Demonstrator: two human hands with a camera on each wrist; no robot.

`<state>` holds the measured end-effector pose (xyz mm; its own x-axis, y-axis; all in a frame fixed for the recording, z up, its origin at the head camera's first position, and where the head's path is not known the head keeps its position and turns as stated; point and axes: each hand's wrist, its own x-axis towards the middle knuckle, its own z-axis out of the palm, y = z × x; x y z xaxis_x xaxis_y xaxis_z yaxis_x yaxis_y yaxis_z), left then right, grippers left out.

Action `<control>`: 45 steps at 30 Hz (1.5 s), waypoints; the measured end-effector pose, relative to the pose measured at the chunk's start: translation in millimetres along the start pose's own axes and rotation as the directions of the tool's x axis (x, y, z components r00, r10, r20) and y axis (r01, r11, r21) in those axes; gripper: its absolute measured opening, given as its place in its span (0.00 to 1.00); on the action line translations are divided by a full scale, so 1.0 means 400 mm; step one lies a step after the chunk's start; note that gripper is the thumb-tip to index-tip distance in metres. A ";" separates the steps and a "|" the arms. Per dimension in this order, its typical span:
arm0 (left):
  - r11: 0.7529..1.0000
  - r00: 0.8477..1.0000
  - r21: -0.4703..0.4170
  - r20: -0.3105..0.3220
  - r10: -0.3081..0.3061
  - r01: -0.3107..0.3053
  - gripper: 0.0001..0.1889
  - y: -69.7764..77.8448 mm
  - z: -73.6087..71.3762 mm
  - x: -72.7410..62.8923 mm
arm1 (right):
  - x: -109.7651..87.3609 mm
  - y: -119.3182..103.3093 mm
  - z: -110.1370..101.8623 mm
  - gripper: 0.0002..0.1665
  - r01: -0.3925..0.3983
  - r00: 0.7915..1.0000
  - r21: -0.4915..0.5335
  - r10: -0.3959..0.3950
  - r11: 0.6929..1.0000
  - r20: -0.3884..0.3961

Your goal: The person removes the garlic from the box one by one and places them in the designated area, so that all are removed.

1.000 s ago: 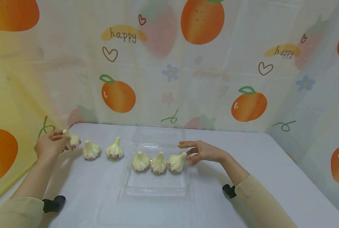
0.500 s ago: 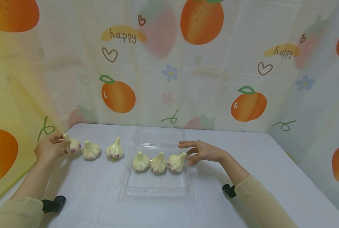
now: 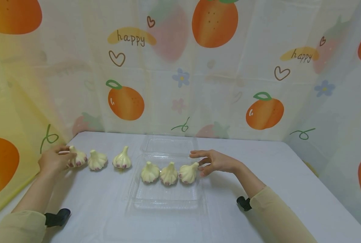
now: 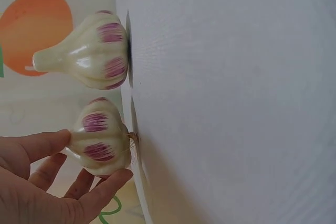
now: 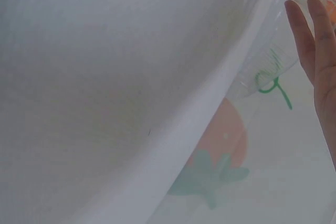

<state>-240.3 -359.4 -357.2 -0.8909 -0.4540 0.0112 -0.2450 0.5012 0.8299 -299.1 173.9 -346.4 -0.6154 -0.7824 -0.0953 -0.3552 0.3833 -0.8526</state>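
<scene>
My left hand [image 3: 53, 160] pinches a white garlic bulb [image 3: 80, 158] with purple streaks at the left end of the table. In the left wrist view, thumb and fingertips are around this bulb [image 4: 100, 139], its rooty base right at the tabletop. Just to its right sit a second garlic bulb [image 3: 97, 160] and, a bit farther, a third garlic bulb [image 3: 122, 158]. A clear plastic box [image 3: 165, 195], lid laid back, holds three more bulbs in a row. Beside the rightmost boxed bulb [image 3: 188, 173], my right hand [image 3: 219, 161] hovers with loosely bent fingers, gripping nothing.
The box's clear lid [image 3: 168, 145] lies toward the back edge of the white table [image 3: 247, 222]. Behind stands a fruit-printed curtain [image 3: 210, 101], with yellowish cloth at the left side. Dark wrist mounts [image 3: 58, 217] stick out at both sleeves.
The left hand has lowered its garlic bulb to the tabletop, shifting slightly right, close beside the neighbouring bulb. My right hand and the boxed bulbs stay put.
</scene>
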 end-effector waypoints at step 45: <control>0.938 0.988 0.317 0.110 0.111 -0.141 0.32 0.008 0.007 0.004 | 0.001 0.005 -0.002 0.45 -0.001 1.000 -0.018 0.001 1.000 0.001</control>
<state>-243.6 -356.5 -355.9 -0.9492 -0.3119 0.0418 -0.2258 0.7676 0.5998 -300.6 175.0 -347.6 -0.6151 -0.7825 -0.0965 -0.3675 0.3928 -0.8430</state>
